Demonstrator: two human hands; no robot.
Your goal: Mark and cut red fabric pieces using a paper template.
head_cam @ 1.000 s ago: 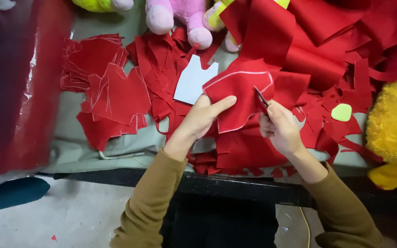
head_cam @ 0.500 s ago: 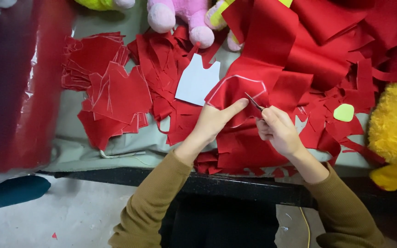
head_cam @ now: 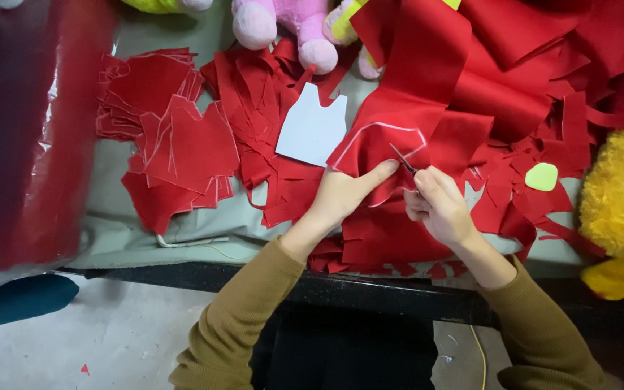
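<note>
My left hand (head_cam: 341, 196) pins the red cloth (head_cam: 380, 148) flat, thumb stretched out, while my right hand (head_cam: 438, 206) is clenched round the scissors (head_cam: 402, 159), blades in the cloth just above my grip. A white pattern (head_cam: 312, 130) lies left of it on the bench (head_cam: 167, 231); red scraps (head_cam: 514, 209) crowd the right.

left hand (head_cam: 341, 196): flat, thumb out | right hand (head_cam: 438, 206): grip closed, arms bent

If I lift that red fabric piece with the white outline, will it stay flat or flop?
Probably flop: the red fabric piece already bends and folds under the left hand. It looks thin, so likely light. The right hand works scissors at its edge, so it may shift easily.
</note>
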